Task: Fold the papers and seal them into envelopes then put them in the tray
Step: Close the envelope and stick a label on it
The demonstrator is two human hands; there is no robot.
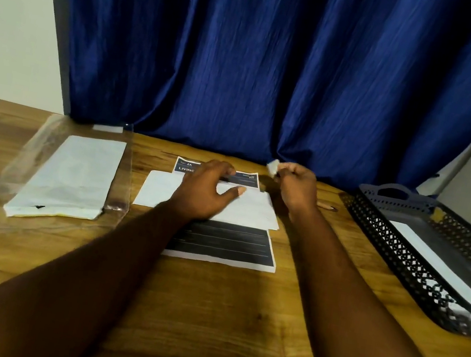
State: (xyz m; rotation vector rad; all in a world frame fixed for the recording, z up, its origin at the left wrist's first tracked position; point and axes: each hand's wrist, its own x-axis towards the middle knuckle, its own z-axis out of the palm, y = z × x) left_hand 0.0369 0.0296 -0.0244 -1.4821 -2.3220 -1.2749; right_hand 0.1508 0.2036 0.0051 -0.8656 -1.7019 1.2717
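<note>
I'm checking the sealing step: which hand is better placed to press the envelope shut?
Left. The left hand rests on the envelope; the right hand is raised beside it, pinching a small white scrap.

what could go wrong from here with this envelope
1. The envelope lies on a printed sheet, pressed only by the left hand. It may slide and seal crooked, or stick to that sheet.
2. The right hand pinches a small white scrap. It could cling to that hand or drop and litter the table.
</note>
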